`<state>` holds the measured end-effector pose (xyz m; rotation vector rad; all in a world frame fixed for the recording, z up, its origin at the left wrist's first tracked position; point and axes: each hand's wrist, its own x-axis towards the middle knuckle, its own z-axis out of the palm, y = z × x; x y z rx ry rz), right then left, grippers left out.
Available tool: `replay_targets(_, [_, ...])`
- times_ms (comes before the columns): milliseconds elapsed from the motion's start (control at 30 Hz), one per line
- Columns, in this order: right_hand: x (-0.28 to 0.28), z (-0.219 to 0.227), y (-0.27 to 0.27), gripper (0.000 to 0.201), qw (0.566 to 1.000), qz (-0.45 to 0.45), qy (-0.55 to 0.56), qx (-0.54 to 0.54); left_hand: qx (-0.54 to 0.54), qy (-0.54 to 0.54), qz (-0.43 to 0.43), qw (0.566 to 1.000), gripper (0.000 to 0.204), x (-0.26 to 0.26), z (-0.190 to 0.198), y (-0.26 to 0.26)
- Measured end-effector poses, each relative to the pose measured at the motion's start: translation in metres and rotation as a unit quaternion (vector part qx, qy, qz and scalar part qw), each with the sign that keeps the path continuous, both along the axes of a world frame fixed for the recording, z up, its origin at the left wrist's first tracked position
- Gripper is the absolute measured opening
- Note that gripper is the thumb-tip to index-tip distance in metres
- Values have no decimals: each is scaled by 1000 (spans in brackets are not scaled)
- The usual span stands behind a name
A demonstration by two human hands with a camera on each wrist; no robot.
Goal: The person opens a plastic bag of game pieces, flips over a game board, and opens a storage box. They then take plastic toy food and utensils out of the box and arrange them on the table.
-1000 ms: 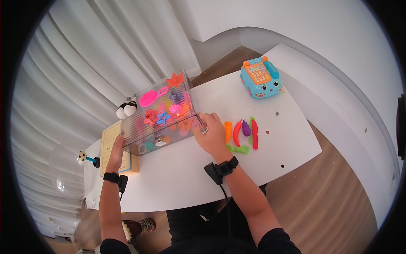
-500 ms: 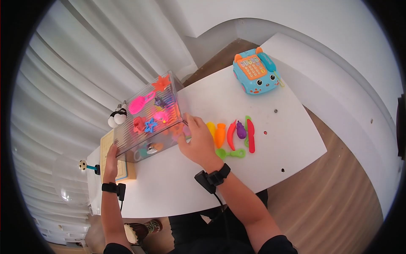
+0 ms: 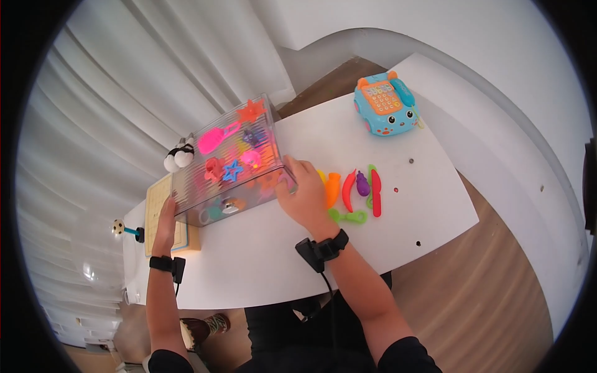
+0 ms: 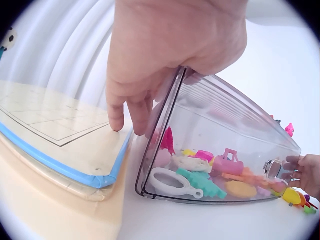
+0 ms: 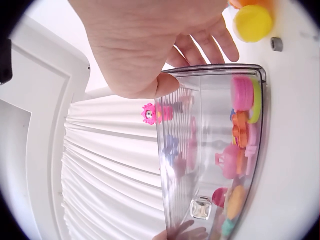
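A clear plastic box with a ribbed lid stands toward the left of the white table. My left hand holds its left end, thumb over the top edge and fingers down the side. At the opposite end my right hand grips the box, thumb at the lid's edge in the right wrist view. On the lid lie a pink hairbrush, an orange star-like toy, a blue star and several other small toys. Inside, a white ring-shaped toy and a teal piece show through the wall.
A pale board box with blue edging sits close by the left hand. Right of the plastic box lie a red chili, a purple eggplant and a red knife. A blue toy telephone stands at the back right.
The box has shifted slightly left, both hands still holding it. A yellow toy beside the right hand has come partly into sight. The head view has swayed a little.
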<state>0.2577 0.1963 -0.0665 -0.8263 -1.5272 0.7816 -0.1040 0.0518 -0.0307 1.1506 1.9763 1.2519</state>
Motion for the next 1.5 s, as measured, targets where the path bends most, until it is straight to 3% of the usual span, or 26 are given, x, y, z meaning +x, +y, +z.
replay_targets(100, [0, -8, 5, 38, 999, -8, -10, 44, -10, 32, -18, 999, 55, 9, 5, 0])
replay_targets(267, [5, -18, 13, 39, 1000, 11, -23, -3, 58, 145, -51, 986, 51, 13, 2, 6])
replay_targets(333, [7, -14, 11, 37, 999, -31, -24, 9, 41, 289, 23, 956, 48, -3, -13, 11])
replay_targets(467, [19, 17, -2, 34, 994, -45, -71, 63, 90, 343, 128, 926, 36, 27, 0, 10])
replay_targets(567, [34, 20, -3, 28, 994, -41, -83, 66, 142, 373, 153, 904, 27, 47, 14, 3])
replay_targets(700, [65, 17, -3, 20, 996, -53, -77, -8, 241, 387, 128, 881, 16, 89, 27, -2])
replay_targets(767, [78, 13, 0, 17, 993, -69, -66, -71, 307, 340, 36, 888, 12, 114, 25, 0])
replay_targets(833, [85, 11, 0, 18, 990, -82, -94, -64, 264, 277, -38, 923, 14, 141, 25, 1])
replay_targets(867, [87, 12, -1, 18, 987, -92, -119, -60, 267, 274, -38, 923, 14, 153, 22, 4])
replay_targets(900, [89, 12, -4, 18, 987, -94, -121, -58, 251, 247, -96, 931, 17, 164, 17, 8])
replay_targets(933, [88, 13, -8, 20, 975, -85, -188, -77, 234, 219, -155, 935, 19, 173, 12, 11])
replay_targets(967, [88, 14, -11, 23, 959, -77, -254, -96, 237, 218, -155, 934, 19, 180, 8, 12])
replay_targets(1033, [80, 12, -18, 25, 946, -74, -309, -61, 84, 248, -246, 933, 23, 191, 1, 14])
replay_targets(1067, [75, 12, -21, 27, 929, -68, -363, -28, 86, 247, -246, 933, 23, 194, -5, 15])
replay_targets(1200, [56, 11, -20, 34, 914, -99, -389, -51, 22, 227, -247, 942, 30, 199, -12, 16])
replay_targets(1267, [43, 6, -11, 35, 864, -144, -481, -32, -18, 202, -245, 948, 31, 195, -15, 16])
replay_targets(1500, [31, 24, -12, 38, 840, -118, -525, -68, -77, 136, -251, 955, 36, 169, -51, 17])
